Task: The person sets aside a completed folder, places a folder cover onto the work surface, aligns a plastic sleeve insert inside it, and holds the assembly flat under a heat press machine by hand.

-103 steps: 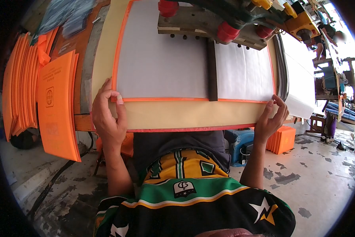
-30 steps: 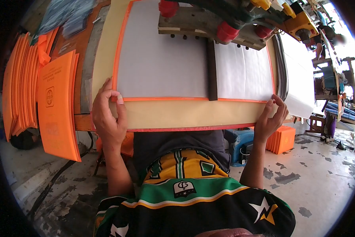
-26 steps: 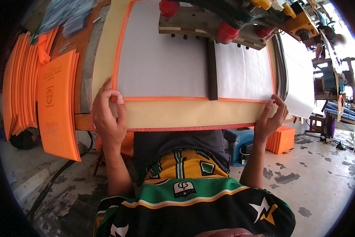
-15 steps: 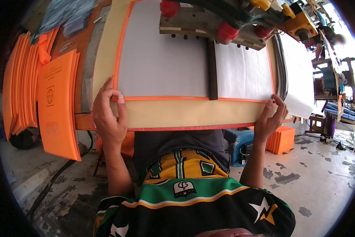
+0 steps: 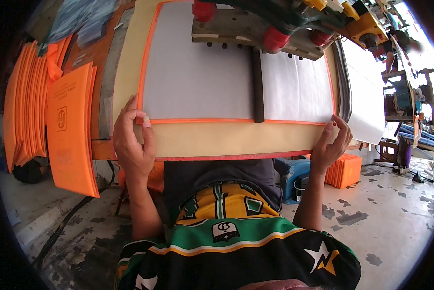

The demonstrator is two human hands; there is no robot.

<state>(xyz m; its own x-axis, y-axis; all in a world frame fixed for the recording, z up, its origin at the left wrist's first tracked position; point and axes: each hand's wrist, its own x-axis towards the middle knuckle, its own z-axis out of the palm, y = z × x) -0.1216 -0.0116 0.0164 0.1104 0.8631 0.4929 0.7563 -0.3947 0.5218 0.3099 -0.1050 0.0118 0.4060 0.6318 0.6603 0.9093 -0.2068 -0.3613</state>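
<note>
An orange-edged cover (image 5: 202,87) with two pale, glossy panels lies flat on a tan board (image 5: 226,140). A dark strip (image 5: 259,87) runs down between the panels. My left hand (image 5: 135,140) pinches the cover's near left corner between thumb and fingers. At the near right corner my right hand (image 5: 332,145) has its thumb and fingertips closed on the orange edge. Above the far part of the cover hangs a machine head with a metal plate (image 5: 246,38) and red knobs (image 5: 276,39), which hides some of the cover.
Orange printed covers (image 5: 72,125) stand stacked at the left, near clear plastic sheets (image 5: 79,21). A yellow switch box (image 5: 366,30) is mounted at the upper right. More orange covers (image 5: 345,171) sit low behind my right arm, near a blue machine (image 5: 291,179).
Both hands keep their places at the corners. The machine head and the cover appear shifted very slightly left in view.
</note>
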